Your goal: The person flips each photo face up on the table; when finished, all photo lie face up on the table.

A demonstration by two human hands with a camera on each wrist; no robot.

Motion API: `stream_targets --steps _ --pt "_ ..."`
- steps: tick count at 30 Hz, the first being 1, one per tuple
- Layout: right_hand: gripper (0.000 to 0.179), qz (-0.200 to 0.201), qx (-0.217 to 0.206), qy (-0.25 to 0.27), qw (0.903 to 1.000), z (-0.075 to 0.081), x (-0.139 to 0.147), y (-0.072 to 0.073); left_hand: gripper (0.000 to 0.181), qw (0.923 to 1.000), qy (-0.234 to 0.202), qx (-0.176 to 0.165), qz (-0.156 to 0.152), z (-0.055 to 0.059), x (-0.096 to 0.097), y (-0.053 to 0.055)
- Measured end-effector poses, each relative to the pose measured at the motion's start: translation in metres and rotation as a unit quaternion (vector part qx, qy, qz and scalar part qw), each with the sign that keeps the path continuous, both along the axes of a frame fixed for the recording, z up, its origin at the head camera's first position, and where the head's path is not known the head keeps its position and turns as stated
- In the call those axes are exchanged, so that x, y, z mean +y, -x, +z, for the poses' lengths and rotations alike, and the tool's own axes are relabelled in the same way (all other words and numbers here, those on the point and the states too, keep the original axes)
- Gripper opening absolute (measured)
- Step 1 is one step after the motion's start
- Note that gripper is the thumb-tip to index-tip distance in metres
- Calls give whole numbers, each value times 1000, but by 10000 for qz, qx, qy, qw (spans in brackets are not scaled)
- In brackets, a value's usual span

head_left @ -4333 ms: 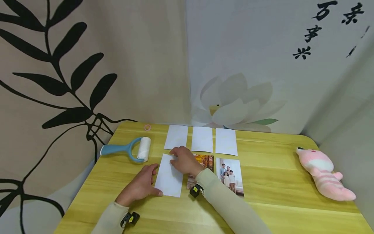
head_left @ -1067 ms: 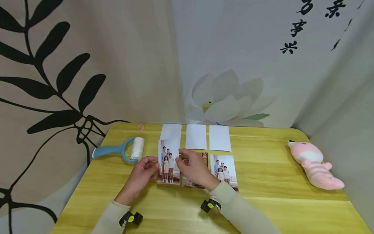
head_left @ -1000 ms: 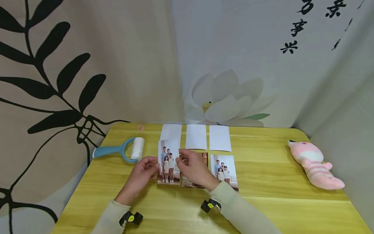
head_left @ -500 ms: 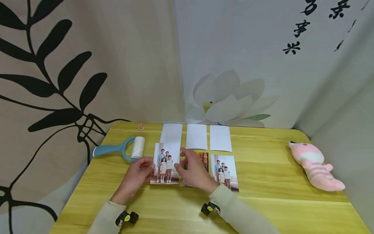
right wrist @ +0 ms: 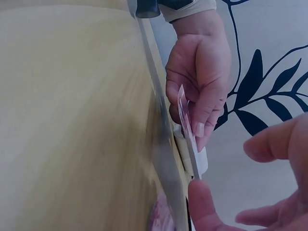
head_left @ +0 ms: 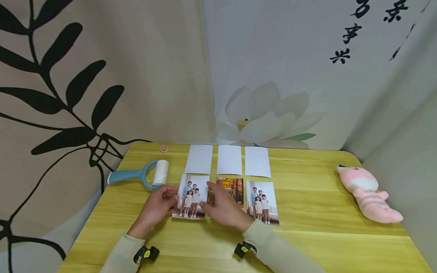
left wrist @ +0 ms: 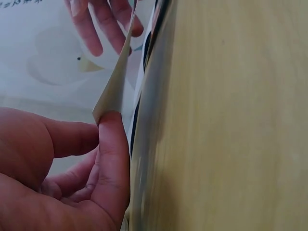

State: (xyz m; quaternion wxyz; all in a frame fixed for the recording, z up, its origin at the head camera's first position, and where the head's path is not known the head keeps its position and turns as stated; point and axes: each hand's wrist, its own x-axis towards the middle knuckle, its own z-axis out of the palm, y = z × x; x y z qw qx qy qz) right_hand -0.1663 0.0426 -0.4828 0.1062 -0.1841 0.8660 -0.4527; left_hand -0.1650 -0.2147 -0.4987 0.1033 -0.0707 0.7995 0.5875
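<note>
A family photo [head_left: 190, 197] is tilted above the near left of the table. My left hand [head_left: 157, 206] pinches its left edge between thumb and forefinger; in the left wrist view that hand's thumb [left wrist: 72, 138] meets the card's edge. My right hand [head_left: 225, 206] is at the opposite edge, a fingertip [right wrist: 199, 192] touching it underneath while the thumb stands away. An autumn-coloured photo [head_left: 235, 187] lies partly hidden behind my right hand. Right of it lies a second family photo [head_left: 262, 201].
White cards [head_left: 199, 159] lie in a row at the back of the table [head_left: 307, 250]. A lint roller [head_left: 140, 174] with a blue handle lies at the left, a small pink ring [head_left: 164, 148] behind it. A pink plush toy [head_left: 370, 193] rests at the right edge.
The left card showed its white back earlier and now shows the family picture. Over the last second it came down toward me and leftward, and my right thumb parted from it.
</note>
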Motion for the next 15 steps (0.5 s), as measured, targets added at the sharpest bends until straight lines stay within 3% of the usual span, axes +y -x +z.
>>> stream_targets --steps 9,15 --pt "79 126 -549 9 9984 -6 -1 6 34 9994 341 69 -34 1 2 2" --pt "75 162 -622 64 9979 -8 0 10 34 9979 640 115 -71 1 3 4"
